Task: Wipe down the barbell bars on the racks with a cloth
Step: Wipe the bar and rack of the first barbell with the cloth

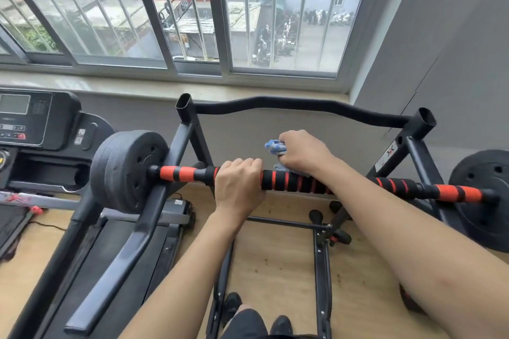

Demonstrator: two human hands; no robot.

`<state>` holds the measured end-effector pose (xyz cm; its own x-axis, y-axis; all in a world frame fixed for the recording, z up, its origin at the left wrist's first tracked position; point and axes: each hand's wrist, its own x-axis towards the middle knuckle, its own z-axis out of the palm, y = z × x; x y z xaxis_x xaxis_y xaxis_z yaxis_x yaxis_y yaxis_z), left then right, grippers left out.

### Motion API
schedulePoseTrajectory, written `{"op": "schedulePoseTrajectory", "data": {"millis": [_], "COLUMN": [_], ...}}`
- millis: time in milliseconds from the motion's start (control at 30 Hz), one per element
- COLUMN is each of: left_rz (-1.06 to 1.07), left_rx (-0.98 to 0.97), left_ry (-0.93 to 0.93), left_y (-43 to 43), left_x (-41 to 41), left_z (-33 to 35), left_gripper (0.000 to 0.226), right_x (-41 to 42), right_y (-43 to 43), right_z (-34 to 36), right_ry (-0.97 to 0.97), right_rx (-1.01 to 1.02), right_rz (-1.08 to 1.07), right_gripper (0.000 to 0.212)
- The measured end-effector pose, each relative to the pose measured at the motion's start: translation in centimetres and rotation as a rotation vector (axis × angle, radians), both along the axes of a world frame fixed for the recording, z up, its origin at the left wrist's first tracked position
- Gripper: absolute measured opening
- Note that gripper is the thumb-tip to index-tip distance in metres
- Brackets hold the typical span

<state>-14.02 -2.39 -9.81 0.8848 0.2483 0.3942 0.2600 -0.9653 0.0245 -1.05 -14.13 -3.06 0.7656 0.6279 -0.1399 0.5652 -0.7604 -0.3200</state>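
Our left hand (238, 184) is clamped round the bar (292, 181), which sits across the rack (192, 124). Our right hand (303, 153) grips the bunched cloth (275, 147) mid-bar, probably touching it. We'd wrap the cloth right round and slide toward the rack's right edge.

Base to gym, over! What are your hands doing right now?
Left hand grips the barbell bar. Right hand holds the blue cloth against it. No obstacle seen, over.
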Motion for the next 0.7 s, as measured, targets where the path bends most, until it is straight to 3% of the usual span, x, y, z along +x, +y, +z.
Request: {"op": "schedulePoseTrajectory", "data": {"millis": [133,200,267,333,500,633,700], "left_rz": [0.007,0.007,0.012,0.003,-0.042,-0.118,-0.232], "left_rx": [-0.009,0.007,0.051,0.088,-0.003,-0.191,-0.260], "left_ry": [0.044,0.063,0.076,0.120,0.373,0.632,0.636], "left_y": [0.1,0.1,0.2,0.3,1.1,2.4,3.1], "left_x": [0.0,0.1,0.2,0.4,1.6,3.6,3.9], "left_z": [0.1,0.2,0.5,1.3,3.4,4.8,5.5], "left_gripper": [0.021,0.022,0.022,0.018,0.026,0.031,0.024], "right_x": [0.9,0.4,-0.5,-1.3,-3.0,-3.2,-3.1], "right_y": [-1.8,-2.7,-3.6,-4.3,-5.2,-5.9,-6.1], "right_z": [0.8,0.7,0.6,0.2,-1.6,-1.3,-1.0], "right_ry": [-0.228,-0.129,0.095,0.145,-0.232,-0.337,-0.347], "right_rx": [-0.001,0.021,0.093,0.140,0.229,0.231,0.237], "right_rz": [0.108,0.155,0.114,0.098,0.249,0.298,0.298], "right_gripper": [0.009,0.013,0.025,0.028,0.008,0.011,0.012]}}
